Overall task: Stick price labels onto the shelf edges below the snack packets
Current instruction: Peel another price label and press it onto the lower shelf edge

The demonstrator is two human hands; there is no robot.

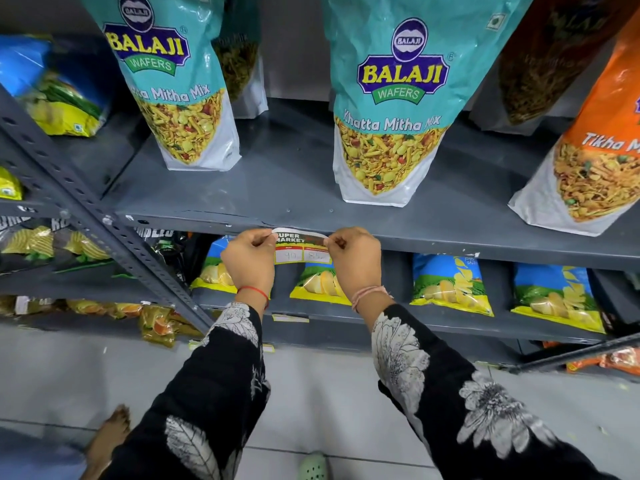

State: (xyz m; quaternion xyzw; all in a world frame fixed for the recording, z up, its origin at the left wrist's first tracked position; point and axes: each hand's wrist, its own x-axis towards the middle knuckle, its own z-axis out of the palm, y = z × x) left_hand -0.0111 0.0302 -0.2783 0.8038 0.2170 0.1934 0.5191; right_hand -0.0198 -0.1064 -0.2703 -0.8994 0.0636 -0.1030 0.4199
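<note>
A price label (300,247) marked "SUPER MARKET", with two white number boxes, is stretched between my two hands against the front edge of the grey shelf (450,242). My left hand (250,258) pinches its left end. My right hand (354,256) pinches its right end. The label's top curls over at the shelf edge. Above it on the shelf stand two teal Khatta Mitha Mix packets (388,109) (173,84); the label sits below the gap between them. An orange Tikha packet (595,161) stands at the right.
Blue and yellow chip packets (450,284) line the lower shelf behind my hands. A slotted grey upright (86,209) runs diagonally at the left, with more packets beyond it. Another label (290,318) is on the lower shelf edge. Feet show on the tiled floor (104,375).
</note>
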